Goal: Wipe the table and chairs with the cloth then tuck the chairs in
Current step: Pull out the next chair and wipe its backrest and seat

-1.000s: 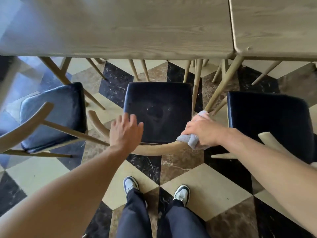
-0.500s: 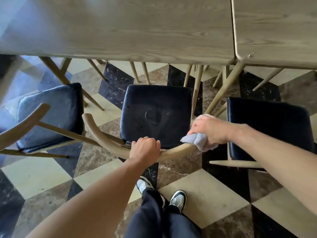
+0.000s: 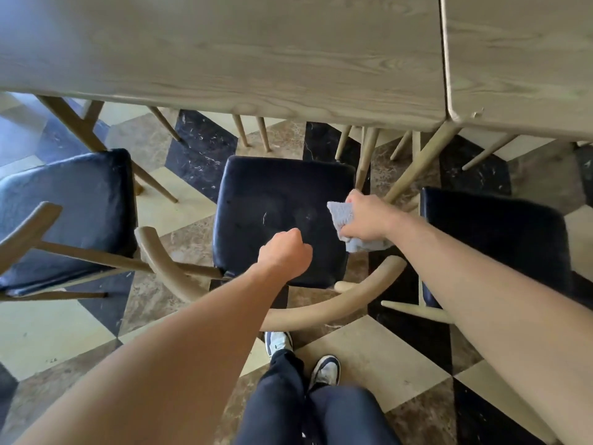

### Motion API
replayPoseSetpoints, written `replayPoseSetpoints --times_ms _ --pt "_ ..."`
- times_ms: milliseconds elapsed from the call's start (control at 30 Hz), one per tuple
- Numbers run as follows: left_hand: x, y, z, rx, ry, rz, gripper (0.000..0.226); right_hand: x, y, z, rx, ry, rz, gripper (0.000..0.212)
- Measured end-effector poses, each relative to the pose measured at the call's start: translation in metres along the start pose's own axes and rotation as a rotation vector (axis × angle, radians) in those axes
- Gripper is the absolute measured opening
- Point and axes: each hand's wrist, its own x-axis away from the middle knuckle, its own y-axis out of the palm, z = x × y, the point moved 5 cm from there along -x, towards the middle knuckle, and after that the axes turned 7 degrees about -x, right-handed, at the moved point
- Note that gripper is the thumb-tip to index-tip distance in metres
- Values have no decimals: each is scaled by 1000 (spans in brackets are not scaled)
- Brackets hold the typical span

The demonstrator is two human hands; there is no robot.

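Head view, looking down past both arms. Middle chair w/ dark padded seat stands pulled out from the counter, its front edge just short of the counter's near edge. Curved wooden backrest arcs below the seat, nearest the person.

Right hand is over the seat's right edge, grip closed round a light blue-grey cloth; cloth bunches out to the left of the fingers and hangs below the palm. Can't tell if the cloth actually touches the seat.

Left hand hovers over the seat's near-centre part, fingers curled into a loose fist, holding nothing. It is clear of the backrest.

Left chair, also dark-seated, stands pulled out and turned at an angle, its wooden back rail crossing the frame's left edge. Right chair sits just beside the middle one, seat partly hidden by the right forearm. A second counter butts against the first on the right, thin seam between them. Several wooden legs show under both. Floor is checkered marble tiles: cream, brown, black. Dark trousers and two dark-and-white sneakers at bottom centre.
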Motion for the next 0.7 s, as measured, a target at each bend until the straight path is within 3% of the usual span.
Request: replayPoseSetpoints --times_ms 133,233,300,367,467,500,600,700 --pt "-15 12 -4 -32 -43 -55 10 -32 34 2 -57 74 -57 75" --pt "-30 27 0 -35 -98 -84 12 -63 45 27 -20 160 -202 97" --pt "-41 37 1 -28 -142 -88 11 -80 48 45 -4 164 -320 97" --pt "-58 51 8 -19 -206 -93 10 -103 47 69 17 145 -442 76" --pt "-74 70 19 -4 -284 -129 12 -124 48 91 -26 108 -636 12" --pt "-79 76 23 -1 -304 -148 14 -132 47 97 -19 110 -678 9" --pt "-100 91 30 60 -332 -145 23 -161 54 100 80 -51 -602 15" --pt "-117 99 32 106 -366 -125 22 -201 55 92 -135 -71 -354 25"
